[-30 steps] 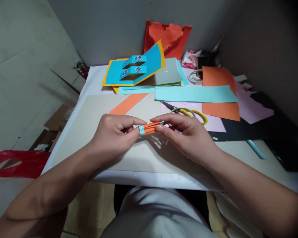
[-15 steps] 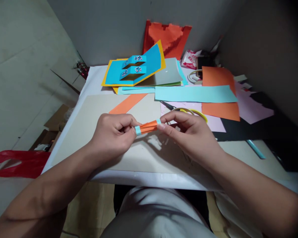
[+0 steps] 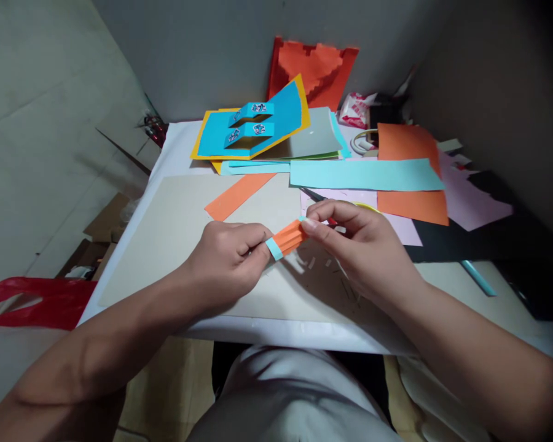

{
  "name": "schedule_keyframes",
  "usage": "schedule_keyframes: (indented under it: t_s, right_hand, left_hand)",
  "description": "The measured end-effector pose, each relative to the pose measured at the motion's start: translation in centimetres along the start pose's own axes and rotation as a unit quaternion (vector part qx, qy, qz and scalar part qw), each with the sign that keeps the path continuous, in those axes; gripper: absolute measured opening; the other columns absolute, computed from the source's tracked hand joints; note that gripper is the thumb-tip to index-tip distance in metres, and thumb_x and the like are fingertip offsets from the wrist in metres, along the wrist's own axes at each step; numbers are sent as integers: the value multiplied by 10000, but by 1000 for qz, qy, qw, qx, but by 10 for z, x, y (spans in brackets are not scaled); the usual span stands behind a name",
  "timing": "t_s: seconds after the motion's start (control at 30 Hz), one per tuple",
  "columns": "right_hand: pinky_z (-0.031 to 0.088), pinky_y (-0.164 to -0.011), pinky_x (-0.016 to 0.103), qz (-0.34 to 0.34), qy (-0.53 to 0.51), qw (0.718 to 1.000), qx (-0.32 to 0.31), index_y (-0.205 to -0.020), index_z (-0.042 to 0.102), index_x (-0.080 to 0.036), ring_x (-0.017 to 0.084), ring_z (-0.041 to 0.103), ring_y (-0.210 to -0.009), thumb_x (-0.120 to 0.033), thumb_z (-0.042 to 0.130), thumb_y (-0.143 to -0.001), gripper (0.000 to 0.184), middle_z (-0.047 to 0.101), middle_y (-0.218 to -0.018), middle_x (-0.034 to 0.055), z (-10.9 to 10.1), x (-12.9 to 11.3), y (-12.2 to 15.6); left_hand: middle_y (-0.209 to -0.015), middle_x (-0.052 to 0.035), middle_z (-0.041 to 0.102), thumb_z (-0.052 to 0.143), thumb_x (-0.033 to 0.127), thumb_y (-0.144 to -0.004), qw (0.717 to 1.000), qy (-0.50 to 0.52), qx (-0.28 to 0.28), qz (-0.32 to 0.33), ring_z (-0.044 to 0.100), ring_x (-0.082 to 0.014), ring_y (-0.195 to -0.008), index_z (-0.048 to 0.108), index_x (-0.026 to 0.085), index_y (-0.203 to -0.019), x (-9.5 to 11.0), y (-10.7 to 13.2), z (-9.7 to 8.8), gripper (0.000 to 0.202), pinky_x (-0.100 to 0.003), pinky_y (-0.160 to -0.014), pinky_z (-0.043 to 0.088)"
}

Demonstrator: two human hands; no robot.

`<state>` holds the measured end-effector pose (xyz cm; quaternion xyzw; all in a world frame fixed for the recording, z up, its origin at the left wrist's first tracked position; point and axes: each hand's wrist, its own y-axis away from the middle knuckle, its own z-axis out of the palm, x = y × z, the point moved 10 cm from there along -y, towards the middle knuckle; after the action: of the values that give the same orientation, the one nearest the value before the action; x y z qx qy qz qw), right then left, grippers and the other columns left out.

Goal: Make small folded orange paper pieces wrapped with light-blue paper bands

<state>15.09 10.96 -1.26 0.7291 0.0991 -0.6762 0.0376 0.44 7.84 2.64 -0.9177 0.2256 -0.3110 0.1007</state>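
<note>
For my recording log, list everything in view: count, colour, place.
Table: one, white, centre
Board: one, beige, on table
Pleated paper: one, orange and blue, centre
Short strip: one, orange, on board
Scraps: several, white, on board
Scissors: one, black and yellow, partly hidden, centre
Long strip: one, light blue, centre right
Orange sheet: one, orange, under long strip
Pink paper: at least two, pink, right
Black sheet: one, black, right
Stick: one, teal, right
Pop-up card: one, blue on yellow, back
Stacked sheets: several, grey topmost, back
Heart card: one, red, back
Packet: one, red and white, back right
Bag: one, red, left
Box: one, brown, left
Shirt: one, grey, front
Left hand: one, grip on pleated paper
Right hand: one, likewise
</note>
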Motion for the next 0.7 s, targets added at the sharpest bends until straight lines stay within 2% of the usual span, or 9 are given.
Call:
schedule_keyframes:
  t_s: [0.07, 0.17, 0.3, 0.37, 0.43, 0.53, 0.63, 0.7]
  right_hand:
    - [401, -615, 249, -26, -3, 1000, 5, -726, 649, -202, 114, 529, -730, -294, 728, -837, 164, 600, -826, -5, -1, -5, -1]
    - [421, -652, 253, -52, -14, 999, 3, -721, 676, -206, 135, 571, -829, -288, 696, -864, 166, 621, -881, 11, -2, -9, -1]
    - [443, -616, 256, -59, -14, 998, 5, -816, 724, -223, 176, 599, -922, -280, 735, -818, 58, 643, -976, 33, -3, -12, 2]
    - [459, -622, 260, -65, 11, 998, 13, -829, 729, -218, 200, 600, -981, -232, 756, -780, 58, 653, -992, 43, -4, -16, 3]
    - [471, -649, 269, -84, 36, 996, 18, -805, 724, -208, 205, 604, -995, -193, 742, -782, 33, 667, -956, 47, -4, -22, 4]
    - [482, -715, 286, -107, 51, 993, 20, -776, 710, -200, 191, 618, -962, -181, 719, -805, 36, 670, -904, 40, -4, -27, 3]
    - [486, -770, 287, -98, 48, 994, 19, -779, 700, -202, 174, 622, -937, -189, 717, -812, 39, 671, -907, 28, -4, -23, 0]
    - [488, -752, 275, -79, 38, 996, 17, -775, 693, -209, 166, 622, -908, -210, 718, -814, 47, 674, -912, 21, -4, -17, -1]
  left_hand:
    - [-499, 37, 542, 512, 108, -818, 999, 21, -26, -20, 433, -72, -460, 679, 156, -668, -3, -1, 5, 229, -217, -465, 314]
    - [-524, 29, 572, 530, 106, -813, 988, 110, -48, -93, 479, -75, -496, 630, 149, -606, -16, -2, 12, 233, -207, -482, 336]
    - [-535, 31, 588, 579, 156, -829, 951, 242, -23, -189, 484, -80, -499, 618, 157, -609, -34, 1, 15, 224, -205, -480, 354]
    - [-525, 36, 570, 599, 174, -828, 942, 268, -1, -202, 465, -78, -487, 616, 161, -610, -37, 1, 12, 219, -208, -468, 341]
    - [-516, 38, 557, 602, 169, -822, 941, 273, -3, -198, 459, -77, -489, 605, 160, -595, -36, 1, 13, 227, -210, -475, 344]
    - [-500, 44, 533, 578, 149, -820, 940, 278, -42, -193, 444, -74, -488, 600, 156, -595, -34, -1, 21, 226, -211, -496, 358]
    - [-501, 46, 527, 574, 169, -827, 937, 281, -71, -194, 442, -73, -492, 604, 154, -612, -32, -2, 26, 218, -209, -504, 362]
    - [-501, 40, 532, 576, 191, -832, 937, 273, -89, -200, 446, -72, -491, 578, 154, -572, -32, -3, 29, 262, -208, -502, 360]
